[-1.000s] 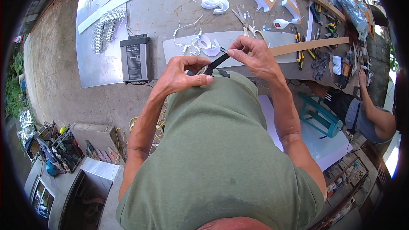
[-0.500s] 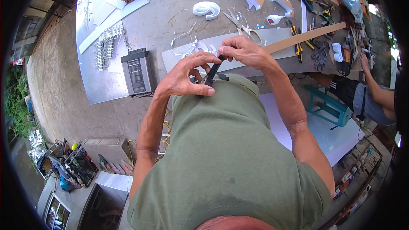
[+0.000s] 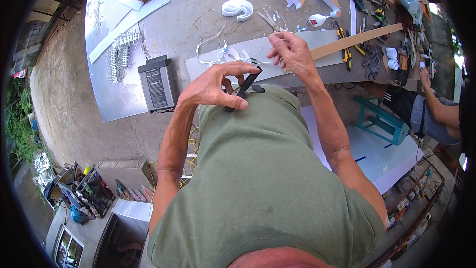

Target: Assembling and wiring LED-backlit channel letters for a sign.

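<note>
My left hand (image 3: 218, 84) is closed around a black, narrow, bar-like tool (image 3: 249, 82), held slanted close to my waist at the table's near edge. Its exact kind is hard to make out. To the right and a little farther off, my right hand (image 3: 292, 55) is raised over the table with its fingers curled together. A thin pale wire (image 3: 267, 62) seems to run from near the tool's upper end toward those fingertips; what they pinch is too small to name. Beyond the left hand, white wires and a white ring-shaped piece (image 3: 243, 55) lie on a pale flat strip (image 3: 198, 69).
A black and grey power supply box (image 3: 158, 84) and strung light modules (image 3: 119, 52) lie on the left. Scissors (image 3: 270, 20), white channel letters (image 3: 238, 9), a glue bottle (image 3: 318, 20), a brown strip (image 3: 357, 42) and pliers (image 3: 344, 49) spread across. Another person's arm (image 3: 439, 99) reaches in at right.
My right hand has drawn away from the black tool, moving right and slightly up off its upper end. My left hand stays in place, still holding the tool.
</note>
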The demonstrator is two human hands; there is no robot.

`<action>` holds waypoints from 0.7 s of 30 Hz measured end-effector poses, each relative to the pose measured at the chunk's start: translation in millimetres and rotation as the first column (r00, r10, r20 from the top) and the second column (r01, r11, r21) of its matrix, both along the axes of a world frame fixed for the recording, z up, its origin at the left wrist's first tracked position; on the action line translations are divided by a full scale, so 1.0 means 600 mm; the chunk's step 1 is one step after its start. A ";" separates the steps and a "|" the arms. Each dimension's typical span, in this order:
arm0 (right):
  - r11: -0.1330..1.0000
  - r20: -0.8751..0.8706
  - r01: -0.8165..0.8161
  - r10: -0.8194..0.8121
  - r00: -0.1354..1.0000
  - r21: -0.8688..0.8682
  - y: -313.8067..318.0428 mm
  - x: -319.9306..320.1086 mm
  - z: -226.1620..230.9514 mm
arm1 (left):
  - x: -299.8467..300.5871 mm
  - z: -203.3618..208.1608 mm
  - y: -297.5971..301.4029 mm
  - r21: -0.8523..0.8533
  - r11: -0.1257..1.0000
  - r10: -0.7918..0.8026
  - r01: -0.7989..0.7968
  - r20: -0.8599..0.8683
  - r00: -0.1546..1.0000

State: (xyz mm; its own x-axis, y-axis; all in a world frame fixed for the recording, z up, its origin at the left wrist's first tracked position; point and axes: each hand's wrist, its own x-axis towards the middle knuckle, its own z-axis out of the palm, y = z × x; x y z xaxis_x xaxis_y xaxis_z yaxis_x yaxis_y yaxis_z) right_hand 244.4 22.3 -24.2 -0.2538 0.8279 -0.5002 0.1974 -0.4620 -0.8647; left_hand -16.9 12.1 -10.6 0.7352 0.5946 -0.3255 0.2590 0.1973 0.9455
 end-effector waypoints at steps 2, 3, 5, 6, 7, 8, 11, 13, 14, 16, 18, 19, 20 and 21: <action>0.949 0.296 0.184 -0.258 0.920 0.256 0.013 0.042 -0.036 | 0.000 -0.005 -0.006 0.017 1.000 0.005 -0.005 0.023 1.000; 0.949 0.297 0.184 -0.258 0.919 0.256 0.016 0.069 -0.067 | -0.003 -0.007 -0.006 0.016 1.000 0.004 -0.005 0.024 1.000; 0.880 0.698 -0.192 -0.193 0.689 0.434 0.006 0.114 -0.133 | -0.009 -0.010 -0.008 -0.082 0.992 0.105 -0.098 0.084 0.991; 0.881 0.702 -0.195 -0.192 0.686 0.432 -0.005 0.115 -0.150 | -0.011 -0.011 -0.009 -0.084 0.992 0.105 -0.098 0.088 0.991; 0.845 0.744 -0.267 -0.208 0.635 0.464 -0.011 0.113 -0.165 | -0.015 -0.013 -0.009 -0.133 0.981 0.155 -0.139 0.122 0.980; 0.806 0.780 -0.338 -0.226 0.584 0.486 -0.016 0.108 -0.175 | -0.019 -0.014 -0.010 -0.185 0.967 0.205 -0.176 0.150 0.967; 0.784 0.825 -0.402 -0.232 0.516 0.472 -0.006 0.100 -0.195 | -0.027 -0.016 -0.013 -0.142 0.954 0.291 -0.265 0.216 0.932; 0.807 0.850 -0.420 -0.181 0.495 0.416 0.006 0.096 -0.198 | -0.037 -0.023 -0.018 -0.160 0.947 0.312 -0.280 0.237 0.920; 0.828 0.869 -0.431 -0.128 0.477 0.358 0.013 0.093 -0.197 | -0.041 -0.025 -0.019 -0.163 0.942 0.324 -0.292 0.234 0.916; 0.847 0.887 -0.432 -0.094 0.453 0.310 0.023 0.084 -0.184 | -0.045 -0.027 -0.023 -0.155 0.936 0.344 -0.315 0.236 0.909; 0.858 0.900 -0.438 -0.061 0.432 0.269 0.032 0.075 -0.182 | -0.048 -0.028 -0.028 -0.173 0.928 0.364 -0.331 0.218 0.906; 0.859 0.914 -0.436 -0.084 0.398 0.269 0.030 0.071 -0.189 | -0.049 -0.022 -0.028 -0.161 0.926 0.371 -0.341 0.221 0.902; 0.860 0.926 -0.433 -0.106 0.363 0.269 0.031 0.070 -0.194 | -0.049 -0.016 -0.028 -0.183 0.927 0.364 -0.329 0.211 0.907; 0.853 0.923 -0.442 -0.113 0.367 0.279 0.033 0.073 -0.199 | -0.049 -0.011 -0.026 -0.205 0.926 0.356 -0.316 0.200 0.913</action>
